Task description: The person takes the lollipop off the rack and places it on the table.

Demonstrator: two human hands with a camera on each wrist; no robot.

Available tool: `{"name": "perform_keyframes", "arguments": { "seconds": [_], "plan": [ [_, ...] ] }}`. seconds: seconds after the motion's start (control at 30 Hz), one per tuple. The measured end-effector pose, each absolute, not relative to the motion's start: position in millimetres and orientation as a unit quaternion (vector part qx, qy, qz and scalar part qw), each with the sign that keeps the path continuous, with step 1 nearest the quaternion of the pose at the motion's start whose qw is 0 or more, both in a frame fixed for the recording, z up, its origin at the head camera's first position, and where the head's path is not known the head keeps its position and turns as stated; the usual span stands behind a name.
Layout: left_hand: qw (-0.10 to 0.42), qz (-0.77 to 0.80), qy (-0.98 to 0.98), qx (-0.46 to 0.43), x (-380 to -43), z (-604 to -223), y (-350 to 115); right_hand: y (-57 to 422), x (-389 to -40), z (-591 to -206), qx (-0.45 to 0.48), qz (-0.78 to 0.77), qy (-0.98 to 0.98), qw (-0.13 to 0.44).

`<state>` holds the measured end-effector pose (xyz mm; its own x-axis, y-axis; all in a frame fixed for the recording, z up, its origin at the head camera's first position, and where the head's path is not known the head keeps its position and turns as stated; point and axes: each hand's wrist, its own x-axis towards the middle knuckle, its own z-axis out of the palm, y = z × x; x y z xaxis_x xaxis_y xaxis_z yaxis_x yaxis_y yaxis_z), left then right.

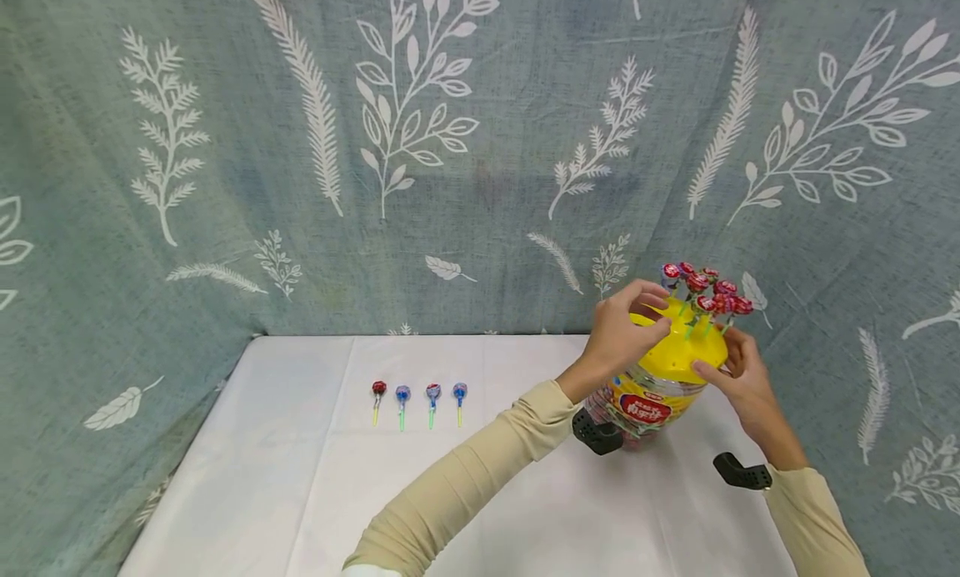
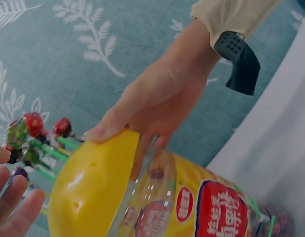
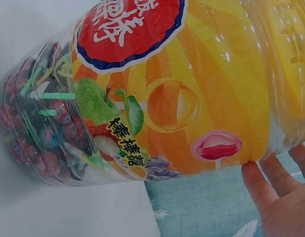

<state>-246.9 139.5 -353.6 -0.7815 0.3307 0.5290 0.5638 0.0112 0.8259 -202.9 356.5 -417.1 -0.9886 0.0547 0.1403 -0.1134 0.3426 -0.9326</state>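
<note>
The right hand [image 1: 748,389] is clamping the jar [image 1: 647,408] by its lid [image 1: 667,360], the left hand [image 1: 624,331], fingers apart, is hovering beside the lollipop cluster [image 1: 699,283] already planted there, and four loose lollipops [image 1: 432,391], well left of those fingers, are apparently remaining unplaced

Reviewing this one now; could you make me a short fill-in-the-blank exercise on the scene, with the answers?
1. On the table, exactly ____ lollipops lie in a row.
2. In the head view, the row's leftmost lollipop has a head coloured ____.
3. Other lollipops stand in the lid of the jar; the lid's colour is ____.
4. On top of the lid rests the right hand's ____.

Missing words: four; red; yellow; thumb.
</note>
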Motion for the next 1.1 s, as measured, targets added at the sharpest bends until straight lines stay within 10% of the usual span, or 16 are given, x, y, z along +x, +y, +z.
{"name": "perform_keyframes", "arguments": {
  "seconds": [1.1],
  "plan": [
    [0.143, -0.583, -0.706, -0.377, -247, -337, 180, 359, -203, -422, 0.046, 0.615, -0.783, 0.087]
  ]
}}
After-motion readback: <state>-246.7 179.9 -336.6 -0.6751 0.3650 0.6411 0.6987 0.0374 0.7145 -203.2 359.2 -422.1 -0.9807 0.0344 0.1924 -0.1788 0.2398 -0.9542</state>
